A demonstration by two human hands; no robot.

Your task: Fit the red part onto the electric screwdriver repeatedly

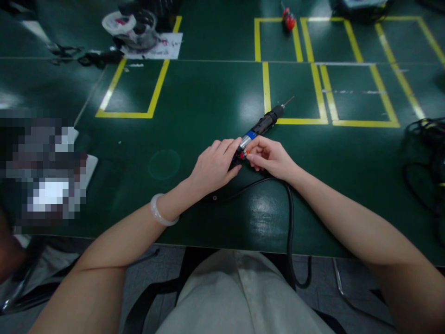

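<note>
An electric screwdriver [267, 123] lies slanted on the green table, its thin bit pointing to the far right. It has a black front, a blue band and a silver section. My left hand [216, 163] is wrapped over its rear end. Close to the silver section, my right hand [269, 157] pinches at a small red and orange part [244, 154] on the tool's side; whether that part is loose or fixed is hidden by the fingers. A black cable [290, 218] runs beneath my right wrist and hangs over the table's front edge.
Yellow tape rectangles [299, 121] mark the table [208, 102]. A red-handled screwdriver [288, 19] lies at the back. Tape rolls [139, 28] sit on a written paper [170, 45] at the back left. Coiled black cables [422, 134] lie at right. A blurred-out patch covers the left side.
</note>
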